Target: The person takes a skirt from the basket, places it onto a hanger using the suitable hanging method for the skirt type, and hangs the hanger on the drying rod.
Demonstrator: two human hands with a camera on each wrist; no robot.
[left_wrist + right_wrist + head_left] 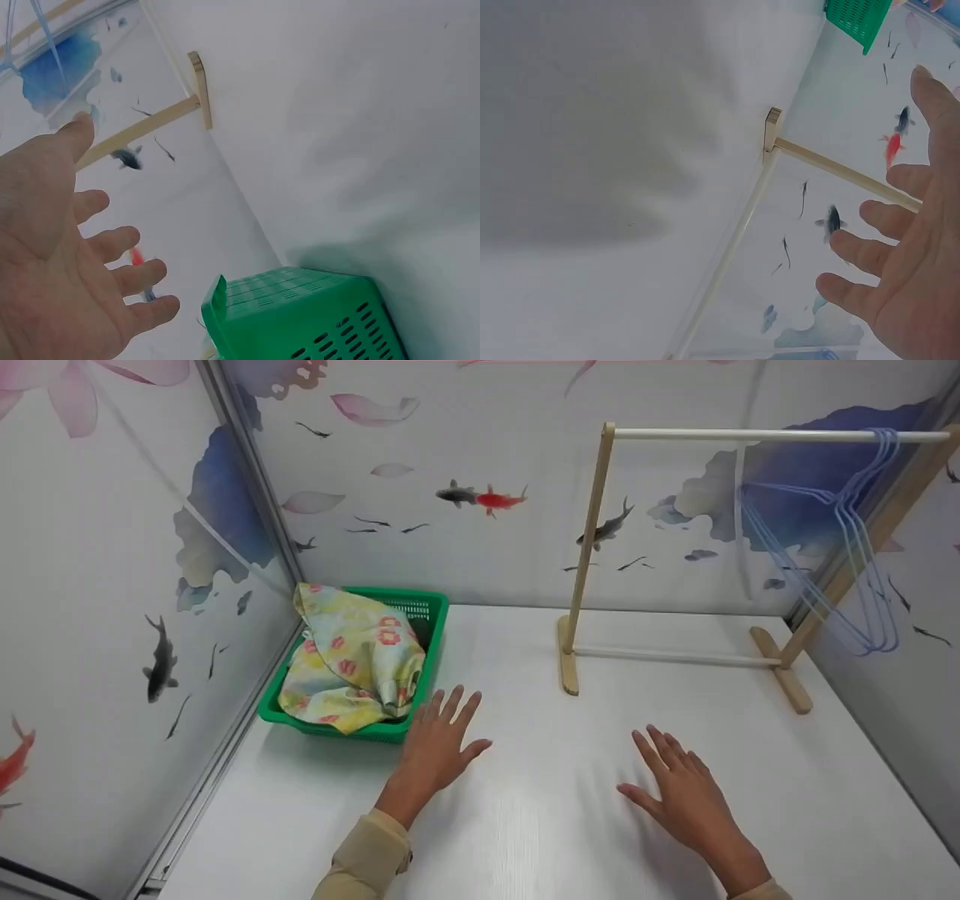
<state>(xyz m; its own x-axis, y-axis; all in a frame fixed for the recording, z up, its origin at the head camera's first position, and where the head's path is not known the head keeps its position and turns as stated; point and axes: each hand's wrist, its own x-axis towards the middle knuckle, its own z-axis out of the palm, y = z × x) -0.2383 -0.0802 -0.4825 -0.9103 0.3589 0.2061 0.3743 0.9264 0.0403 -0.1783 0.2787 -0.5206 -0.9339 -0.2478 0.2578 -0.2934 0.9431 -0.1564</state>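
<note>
My left hand [439,746] is held out with fingers spread beside the right edge of a green plastic basket [439,660]. A crumpled yellow floral cloth [352,660] fills most of that basket and drapes over its front rim. In the left wrist view the palm and spread fingers of the left hand [75,255] hold nothing, with the basket [300,315] just past the fingertips. On the right, my other hand [682,787] hovers over the white table with fingers extended and thumb apart. The right wrist view shows this hand [907,255] holding nothing too.
A wooden rack [589,540] with a white top rod [735,435] stands at the back right of the table [517,825]. Several blue hangers [862,547] hang at the rod's right end. Patterned panels [495,562] enclose the table at the back and both sides.
</note>
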